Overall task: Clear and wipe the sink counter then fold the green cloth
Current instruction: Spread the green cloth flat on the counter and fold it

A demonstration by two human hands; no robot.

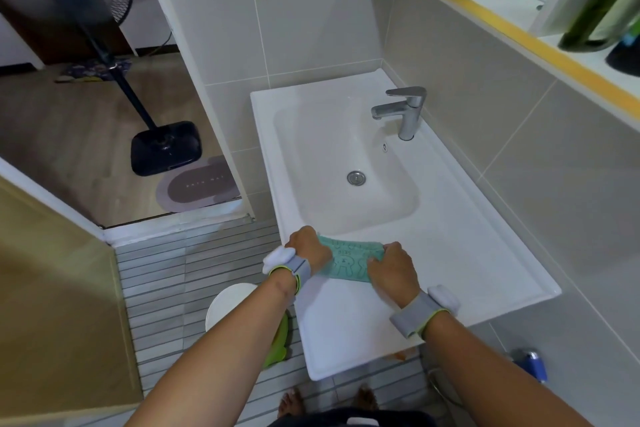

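A green cloth (348, 262) with a printed pattern lies folded into a narrow strip on the white sink counter (349, 326), just in front of the basin (346, 163). My left hand (309, 247) grips the cloth's left end. The cloth's right end is under my right hand (393, 269), which presses and holds it. Both wrists wear grey bands. Most of the counter surface around the cloth is bare white.
A chrome faucet (405, 111) stands at the basin's far right, against the tiled wall. A white lidded bin (230, 305) with a green part sits on the floor left of the counter. A blue bottle (533, 362) lies low at the right. A fan base (166, 147) stands beyond the doorway.
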